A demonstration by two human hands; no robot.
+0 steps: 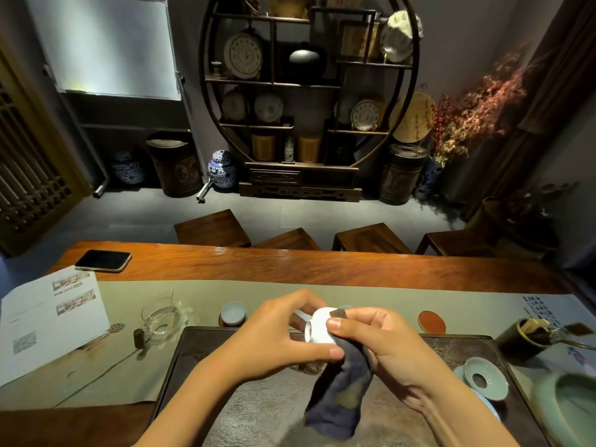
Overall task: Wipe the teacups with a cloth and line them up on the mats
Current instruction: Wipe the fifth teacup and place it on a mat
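My left hand [277,337] grips a small white teacup [319,327], tipped on its side above the dark tea tray [193,356]. My right hand [374,343] pinches a dark blue cloth [338,401] against the cup's wall, and the cloth hangs down over the tray. A second pale blue teacup [233,311] sits upright on a round mat at the tray's far left corner. A red round mat [431,321] lies bare beyond the tray to the right. Most of another mat behind my hands is hidden.
A glass pitcher [163,321] stands left of the tray, with papers [48,321] and a phone [103,260] further left. At the right are a celadon strainer dish [485,380], a dark tool holder [524,338] and a green basin [577,404]. Wooden stools line the table's far side.
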